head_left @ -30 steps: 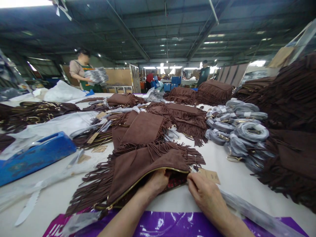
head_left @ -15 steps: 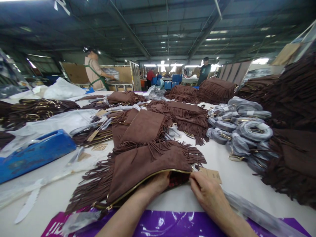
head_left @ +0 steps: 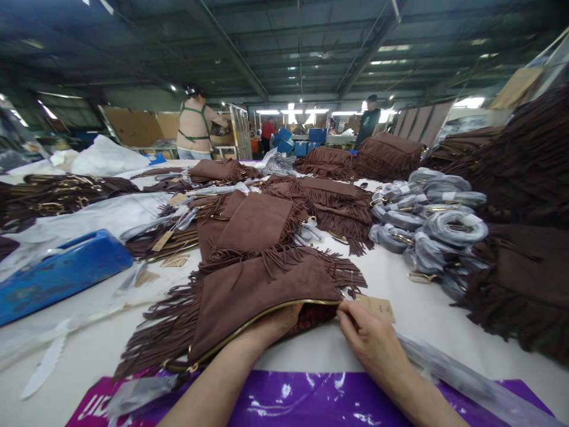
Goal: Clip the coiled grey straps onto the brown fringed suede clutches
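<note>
A brown fringed bag (head_left: 262, 290) lies on the white table, its gold zipper open toward me and a dark red patterned lining showing. My left hand (head_left: 278, 323) reaches inside the opening, and its fingers are hidden by the bag. At the right end of the zipper, my right hand (head_left: 367, 332) pinches the bag's corner between thumb and fingers. Beside that hand sits a tan paper tag (head_left: 377, 307). A clasp with plastic wrap (head_left: 142, 394) lies at the bag's lower left.
A blue tape dispenser (head_left: 66, 273) stands at the left. Wrapped straps (head_left: 456, 228) are piled at the right, near stacked dark fringed bags (head_left: 524, 273). More brown bags (head_left: 255, 222) lie ahead. Purple plastic (head_left: 302, 397) covers the near edge. People (head_left: 194, 127) stand in the background.
The view has shifted slightly. My left hand sits a little farther left inside the bag, and my right hand keeps its pinch. The background person in the green apron has moved right and turned away.
</note>
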`<state>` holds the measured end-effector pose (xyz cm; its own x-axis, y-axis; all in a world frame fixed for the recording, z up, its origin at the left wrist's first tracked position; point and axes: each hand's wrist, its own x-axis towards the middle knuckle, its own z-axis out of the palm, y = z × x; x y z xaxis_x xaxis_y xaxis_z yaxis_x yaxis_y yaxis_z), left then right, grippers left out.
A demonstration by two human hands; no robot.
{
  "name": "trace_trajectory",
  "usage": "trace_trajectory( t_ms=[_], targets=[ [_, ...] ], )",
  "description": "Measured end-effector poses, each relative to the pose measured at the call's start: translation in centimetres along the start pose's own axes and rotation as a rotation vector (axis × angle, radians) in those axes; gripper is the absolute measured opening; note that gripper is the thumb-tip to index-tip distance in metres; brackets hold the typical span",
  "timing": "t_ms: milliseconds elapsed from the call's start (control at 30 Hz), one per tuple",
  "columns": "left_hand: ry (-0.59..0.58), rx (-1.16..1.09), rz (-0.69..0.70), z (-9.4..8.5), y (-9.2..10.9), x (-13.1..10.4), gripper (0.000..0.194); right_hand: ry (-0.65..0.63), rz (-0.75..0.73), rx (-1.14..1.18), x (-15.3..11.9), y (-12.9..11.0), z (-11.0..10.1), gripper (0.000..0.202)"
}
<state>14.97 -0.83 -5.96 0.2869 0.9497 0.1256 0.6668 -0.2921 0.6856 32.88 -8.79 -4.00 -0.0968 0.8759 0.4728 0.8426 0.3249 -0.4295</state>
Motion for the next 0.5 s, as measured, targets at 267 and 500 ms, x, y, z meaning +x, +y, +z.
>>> trace_trajectory(
  t_ms=[267,500],
  targets=[
    [0.029,0.039,0.089,0.42,-0.31,0.21,0.038,-0.005,0.086,0.061,0.04,0.18,0.41,0.017],
    [0.021,0.038,0.121,0.49,-0.71,0.35,0.04,-0.01,0.118,0.079,-0.04,0.24,0.52,0.016]
  ],
)
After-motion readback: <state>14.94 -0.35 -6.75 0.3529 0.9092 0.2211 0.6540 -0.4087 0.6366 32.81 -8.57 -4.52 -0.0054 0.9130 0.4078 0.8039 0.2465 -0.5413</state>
